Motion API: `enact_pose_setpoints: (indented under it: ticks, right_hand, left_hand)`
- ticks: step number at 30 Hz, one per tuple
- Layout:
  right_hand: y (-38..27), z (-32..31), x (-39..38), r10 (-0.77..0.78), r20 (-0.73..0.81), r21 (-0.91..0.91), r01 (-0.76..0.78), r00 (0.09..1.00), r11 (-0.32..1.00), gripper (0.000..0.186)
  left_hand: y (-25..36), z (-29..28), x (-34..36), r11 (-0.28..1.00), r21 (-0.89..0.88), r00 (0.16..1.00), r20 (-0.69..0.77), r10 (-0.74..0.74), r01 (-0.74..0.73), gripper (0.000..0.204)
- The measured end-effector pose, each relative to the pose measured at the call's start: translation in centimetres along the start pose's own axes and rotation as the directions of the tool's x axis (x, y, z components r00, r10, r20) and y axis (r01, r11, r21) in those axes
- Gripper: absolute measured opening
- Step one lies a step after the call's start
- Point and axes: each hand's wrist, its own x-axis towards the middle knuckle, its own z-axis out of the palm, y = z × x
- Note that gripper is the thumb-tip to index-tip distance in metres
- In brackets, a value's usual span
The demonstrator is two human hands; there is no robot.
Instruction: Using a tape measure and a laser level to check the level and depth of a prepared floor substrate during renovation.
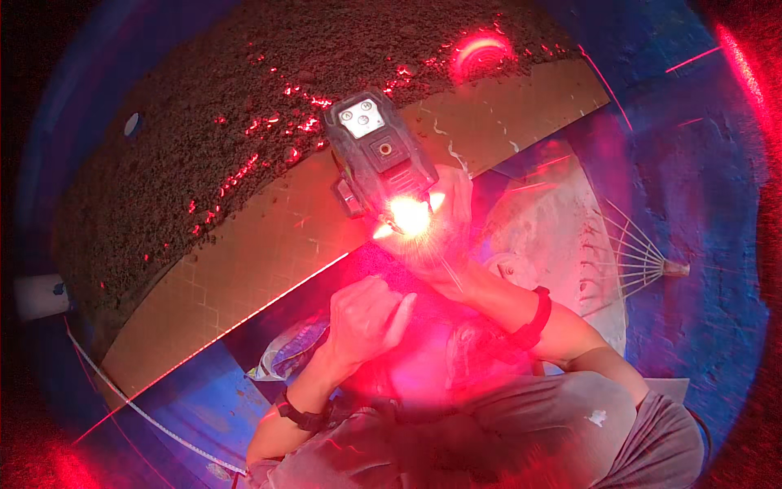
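A dark laser level (371,138) with a pale button panel glows red at its near end, where the glare is strongest. My right hand (444,220) reaches up behind that glare and is closed on the level; the light washes out most of its fingers. Nearer to me and to the left, my left hand (366,318) is curled into a loose fist with the thumb along its side, apart from the level. Nothing shows in the fist. Beyond the hands runs a long tan board (269,265), with dark crumbly soil (204,106) behind it.
A fan rake (643,253) with spread tines lies at the right, beside a stained pale sheet (562,212). A white rope (155,418) runs along the lower left, from near a white pipe end (42,296). A crumpled bag (295,350) is by my left wrist.
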Motion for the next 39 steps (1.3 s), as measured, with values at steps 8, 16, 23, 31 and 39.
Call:
enact_pose_setpoints:
  ticks: [8, 16, 23, 31, 39]
  right_hand:
    - [0.3, -0.3, 0.3, -0.018, -0.04, 0.018, 0.019, 0.999, 1.0, 0.062]
    - [-0.2, -0.6, -0.6, 0.034, 0.045, -0.01, -0.034, 0.998, 0.999, 0.078]
    - [-0.3, -1.5, -0.3, 0.051, 0.053, -0.027, -0.05, 0.997, 0.998, 0.082]
    - [-0.4, -2.0, -0.7, 0.065, 0.01, -0.019, -0.065, 0.998, 0.998, 0.081]
    - [0.0, -4.2, -4.0, 0.014, -0.034, 0.163, -0.008, 0.999, 0.987, 0.044]
  left_hand:
    - [0.1, 0.2, 0.6, 1.0, -0.014, 1.0, 0.0, 0.019, -0.019, 0.021]
    - [0.4, 0.0, 0.2, 1.0, 0.012, 1.0, 0.021, -0.01, 0.01, 0.022]
    - [0.9, 0.3, 0.5, 0.999, -0.002, 0.999, 0.038, -0.033, 0.033, 0.023]
    - [0.7, 0.7, 0.4, 1.0, -0.01, 1.0, 0.022, -0.017, 0.017, 0.023]
    - [1.1, -1.5, 0.9, 0.992, 0.118, 0.988, -0.145, 0.051, -0.034, 0.019]
